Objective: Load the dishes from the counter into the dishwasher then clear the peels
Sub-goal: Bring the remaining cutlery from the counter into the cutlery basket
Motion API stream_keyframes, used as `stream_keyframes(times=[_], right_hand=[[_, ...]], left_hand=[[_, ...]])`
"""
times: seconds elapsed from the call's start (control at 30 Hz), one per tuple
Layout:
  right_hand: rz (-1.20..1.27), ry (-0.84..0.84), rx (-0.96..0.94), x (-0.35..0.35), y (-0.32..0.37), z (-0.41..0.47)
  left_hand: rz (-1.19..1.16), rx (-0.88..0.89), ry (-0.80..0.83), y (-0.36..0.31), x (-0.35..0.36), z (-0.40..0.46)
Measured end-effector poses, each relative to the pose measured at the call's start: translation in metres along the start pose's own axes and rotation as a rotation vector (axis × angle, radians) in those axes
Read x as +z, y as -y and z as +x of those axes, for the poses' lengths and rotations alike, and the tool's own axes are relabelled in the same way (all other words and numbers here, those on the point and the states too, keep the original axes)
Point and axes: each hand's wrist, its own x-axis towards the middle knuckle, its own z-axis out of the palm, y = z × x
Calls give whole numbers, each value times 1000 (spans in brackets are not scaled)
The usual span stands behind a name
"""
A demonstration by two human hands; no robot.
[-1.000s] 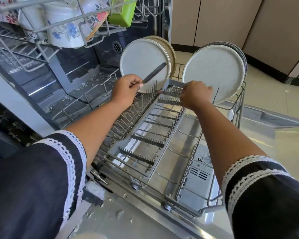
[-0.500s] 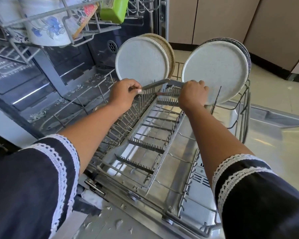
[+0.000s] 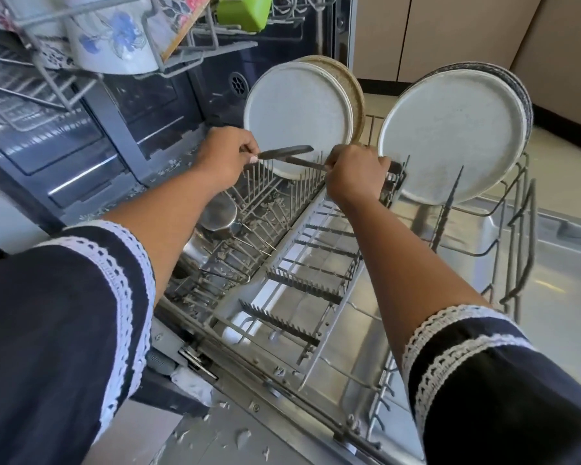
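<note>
**Two knives over the lower rack**

Both hands had drawn closer together since the earlier frames, and the left knife, once angled up across the plate, had levelled out.

Head view: the left hand [image 3: 223, 159] was clenched round the handle of a dark knife [image 3: 284, 151], its blade pointing right, level in front of the left pale plate [image 3: 297, 112]. The right hand [image 3: 356, 172] gripped a second knife [image 3: 304, 162], its blade pointing left, just below the first; whether the two touched could not be told. Both knives hung above the tines at the far end of the lower rack [image 3: 514, 229], which stood pulled out over the open dishwasher door [image 3: 564, 283]. A second pale plate [image 3: 450, 135] stood upright at the rack's far right. A steel pot [image 3: 218, 214] lay in the rack's left part, below the left forearm. Above and left of the rack, the upper rack [image 3: 182, 62] carried a floral bowl [image 3: 114, 38] and a green container [image 3: 245, 10].
</note>
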Motion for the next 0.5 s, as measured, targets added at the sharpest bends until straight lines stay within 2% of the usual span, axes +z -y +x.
stream_keyframes(times=[0.17, 0.5], right_hand=[[-39, 5, -3, 10, 11, 1], [-69, 41, -1, 16, 13, -1]], left_hand=[[160, -2, 68, 15, -1, -2], [268, 40, 182, 21, 9, 6]])
